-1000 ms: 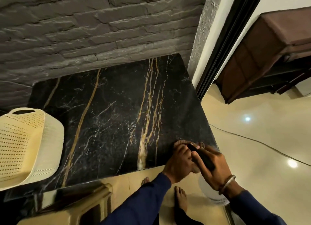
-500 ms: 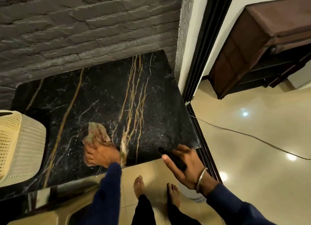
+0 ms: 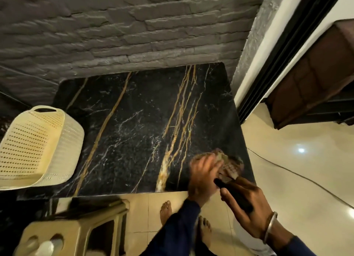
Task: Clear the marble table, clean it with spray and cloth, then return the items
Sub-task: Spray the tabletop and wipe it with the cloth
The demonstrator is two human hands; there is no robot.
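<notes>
Black gold-veined marble surface (image 3: 134, 131) fills the view: at five o'clock the right hand (image 3: 247, 204) grips a dark spray bottle (image 3: 234, 195), just beyond it the blurred left hand (image 3: 203, 176) presses a cloth (image 3: 229, 164) onto the near right corner, a cream basket (image 3: 36, 146) standing at nine o'clock.

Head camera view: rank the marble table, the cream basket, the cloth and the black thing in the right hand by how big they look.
1. marble table, largest by far.
2. cream basket.
3 and 4. cloth under the left hand and black object in the right hand look alike; both partly hidden, so unranked.
</notes>
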